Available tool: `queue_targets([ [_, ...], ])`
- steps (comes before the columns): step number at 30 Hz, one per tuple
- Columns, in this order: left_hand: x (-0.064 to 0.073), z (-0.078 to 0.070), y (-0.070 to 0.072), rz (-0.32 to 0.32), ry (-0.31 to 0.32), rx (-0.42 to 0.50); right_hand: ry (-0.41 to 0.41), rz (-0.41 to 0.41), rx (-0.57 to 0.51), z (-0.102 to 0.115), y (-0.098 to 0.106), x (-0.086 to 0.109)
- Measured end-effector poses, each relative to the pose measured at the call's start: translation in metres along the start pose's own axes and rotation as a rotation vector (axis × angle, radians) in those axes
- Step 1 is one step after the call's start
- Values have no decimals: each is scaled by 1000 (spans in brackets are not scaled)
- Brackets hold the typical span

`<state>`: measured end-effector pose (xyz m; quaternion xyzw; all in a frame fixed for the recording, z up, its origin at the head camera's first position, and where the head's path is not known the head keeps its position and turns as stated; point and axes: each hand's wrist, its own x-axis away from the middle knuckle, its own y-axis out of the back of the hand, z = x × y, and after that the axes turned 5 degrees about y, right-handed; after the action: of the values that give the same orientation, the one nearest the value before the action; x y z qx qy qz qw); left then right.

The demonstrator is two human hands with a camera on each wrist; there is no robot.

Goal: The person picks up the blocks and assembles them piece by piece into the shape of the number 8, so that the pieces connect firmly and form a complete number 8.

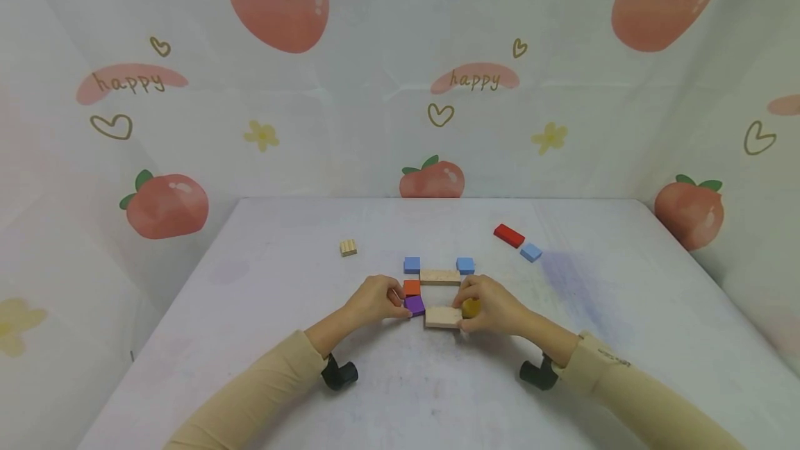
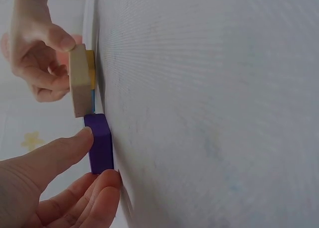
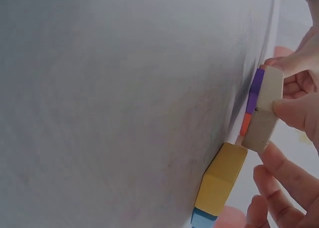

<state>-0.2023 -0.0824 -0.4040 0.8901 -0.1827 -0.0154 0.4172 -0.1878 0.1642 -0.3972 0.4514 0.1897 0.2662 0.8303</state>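
My left hand (image 1: pixel 375 299) pinches a purple block (image 1: pixel 414 306), with the thumb on one side and the fingers at its outer end in the left wrist view. Just behind that block sits an orange-red block (image 1: pixel 412 288). Between thumb and fingers, my right hand (image 1: pixel 496 305) holds the right end of a pale wooden block (image 1: pixel 442 318). In the right wrist view this wooden block (image 3: pixel 264 108) is lifted above the table, overlapping the purple block (image 3: pixel 254 91). A yellow block (image 1: pixel 471 308) is partly hidden by the right hand.
Behind the hands lies another long wooden block (image 1: pixel 440 277), with a blue block (image 1: pixel 412 265) and a second blue block (image 1: pixel 465 265) at its ends. A striped wooden piece (image 1: pixel 348 248) sits back left. At back right are a red block (image 1: pixel 509 235) and a light-blue block (image 1: pixel 531 252).
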Motion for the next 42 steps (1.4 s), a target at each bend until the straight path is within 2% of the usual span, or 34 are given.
queue_targets([
  [24, 1, -2, 1, -1, -8, 2, -26, 40, 17, -2, -3, -3],
  [32, 1, -2, 1, 4, 4, 10, -62, 51, 16, -3, -4, -3],
  [42, 1, -1, 0, 5, 20, 13, -64, 49, -12, -2, -3, -2],
])
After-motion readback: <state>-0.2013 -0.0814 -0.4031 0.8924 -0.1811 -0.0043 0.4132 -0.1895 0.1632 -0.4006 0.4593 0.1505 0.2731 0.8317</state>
